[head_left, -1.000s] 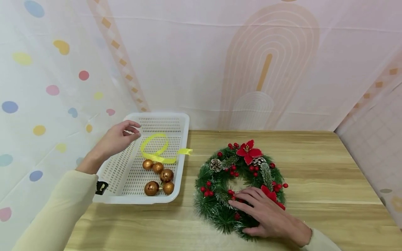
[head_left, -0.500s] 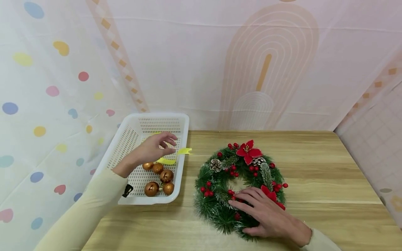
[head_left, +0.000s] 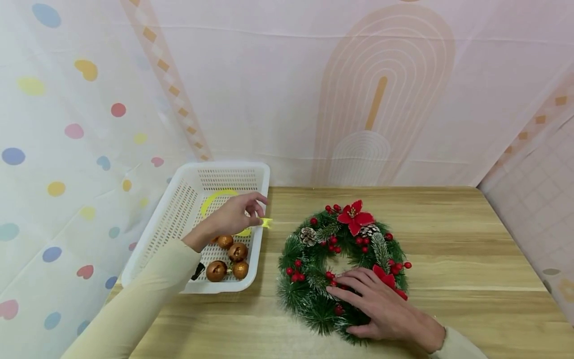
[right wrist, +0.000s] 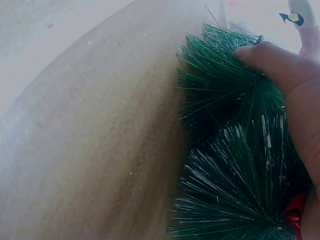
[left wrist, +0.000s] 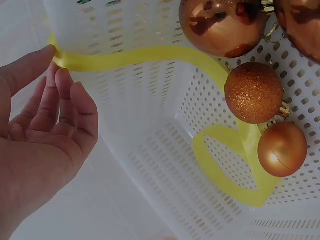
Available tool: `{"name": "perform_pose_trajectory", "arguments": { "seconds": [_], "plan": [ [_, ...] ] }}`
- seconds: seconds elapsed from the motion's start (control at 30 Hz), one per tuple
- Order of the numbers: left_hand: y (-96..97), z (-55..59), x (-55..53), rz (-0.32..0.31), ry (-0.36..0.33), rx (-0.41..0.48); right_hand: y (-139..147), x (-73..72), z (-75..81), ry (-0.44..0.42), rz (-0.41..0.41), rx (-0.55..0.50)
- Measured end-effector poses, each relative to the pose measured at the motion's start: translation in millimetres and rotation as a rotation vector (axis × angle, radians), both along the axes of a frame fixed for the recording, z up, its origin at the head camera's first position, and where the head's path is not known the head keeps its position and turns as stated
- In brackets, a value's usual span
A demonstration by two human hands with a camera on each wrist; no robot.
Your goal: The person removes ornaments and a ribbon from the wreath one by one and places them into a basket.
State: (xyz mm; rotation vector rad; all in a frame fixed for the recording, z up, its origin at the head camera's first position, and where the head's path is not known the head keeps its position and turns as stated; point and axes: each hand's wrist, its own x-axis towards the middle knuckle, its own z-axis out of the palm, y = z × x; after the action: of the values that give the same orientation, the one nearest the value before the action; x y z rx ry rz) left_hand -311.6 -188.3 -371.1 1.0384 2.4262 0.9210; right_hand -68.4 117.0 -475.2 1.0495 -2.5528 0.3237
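At the right rim of the white plastic basket [head_left: 150, 249], my left hand [head_left: 233, 215] pinches the end of a yellow ribbon [left wrist: 125, 60] between thumb and index finger. The other fingers are loosely bent. From there the ribbon runs down into the basket, where it loops beside copper-coloured ball ornaments [head_left: 217, 270]. My right hand [head_left: 381, 304] rests on the front right of a green Christmas wreath [head_left: 314, 299], fingers spread over it toward the centre hole. Its thumb [right wrist: 267, 57] lies across the green bristles in the right wrist view.
Red berries [head_left: 296, 274], pine cones [head_left: 308, 236] and red poinsettia flowers [head_left: 356, 218] decorate the wreath. Both basket and wreath stand on a wooden table [head_left: 462, 249], the basket to the left. A patterned cloth [head_left: 269, 89] hangs behind the table.
My left hand has moved right from the basket's left side, across its inside, to the right rim and taken hold of the ribbon's end. The right hand and wreath have stayed still.
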Motion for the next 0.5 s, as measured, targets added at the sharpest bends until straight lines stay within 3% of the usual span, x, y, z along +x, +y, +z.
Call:
{"name": "perform_pose_trajectory", "arguments": {
  "seconds": [0.13,0.3,0.5],
  "plan": [
    [-6.4,0.1,0.8,-0.001,0.005,-0.004,-1.3,-0.7,-0.3,0.006,0.007,-0.002],
    [-26.8,1.1,-6.1,0.021,0.085,-0.002,-1.1,-0.4,-0.5,-0.009,-0.001,0.002],
    [-57.6,1.0,-16.1,0.098,0.141,-0.04,-0.8,0.2,0.1,-0.053,-0.024,0.009]
  ]
}}
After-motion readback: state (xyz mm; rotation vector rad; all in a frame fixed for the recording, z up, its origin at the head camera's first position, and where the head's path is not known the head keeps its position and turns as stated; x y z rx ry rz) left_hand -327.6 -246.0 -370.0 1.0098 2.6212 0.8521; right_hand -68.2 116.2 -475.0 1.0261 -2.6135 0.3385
